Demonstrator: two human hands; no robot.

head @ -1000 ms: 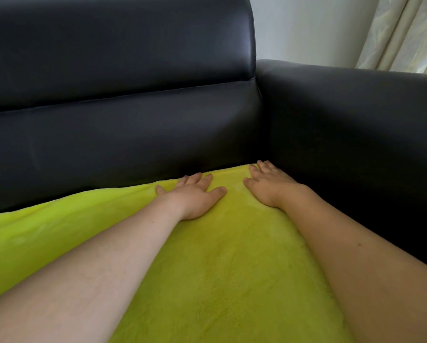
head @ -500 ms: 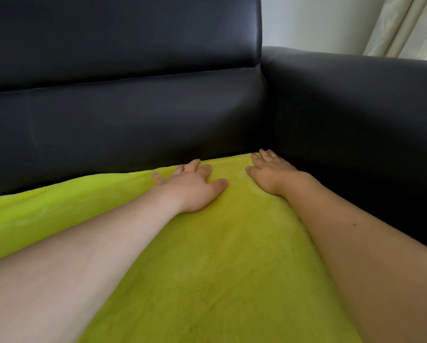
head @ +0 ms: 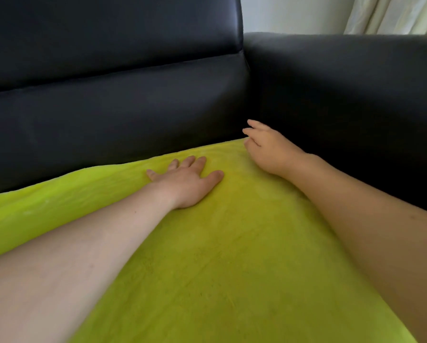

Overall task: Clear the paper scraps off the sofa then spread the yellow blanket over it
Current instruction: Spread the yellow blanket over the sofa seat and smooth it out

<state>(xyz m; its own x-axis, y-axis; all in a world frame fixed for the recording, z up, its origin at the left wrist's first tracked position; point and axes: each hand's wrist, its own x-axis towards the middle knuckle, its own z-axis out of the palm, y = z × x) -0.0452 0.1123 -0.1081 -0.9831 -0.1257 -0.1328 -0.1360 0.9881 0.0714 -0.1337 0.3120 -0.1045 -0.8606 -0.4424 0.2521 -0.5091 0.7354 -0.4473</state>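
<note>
The yellow blanket lies spread flat over the seat of the black leather sofa, its far edge against the backrest and its right edge by the armrest. My left hand rests palm down on the blanket near its far edge, fingers apart. My right hand is lifted just above the blanket's far right corner, fingers loosely curled and holding nothing. No paper scraps are in view.
The sofa's black armrest rises along the right side. Behind it are a white wall and a pale curtain. The backrest closes off the far side.
My right hand has lifted off the blanket's corner and its fingers have curled. My left hand stays flat on the blanket.
</note>
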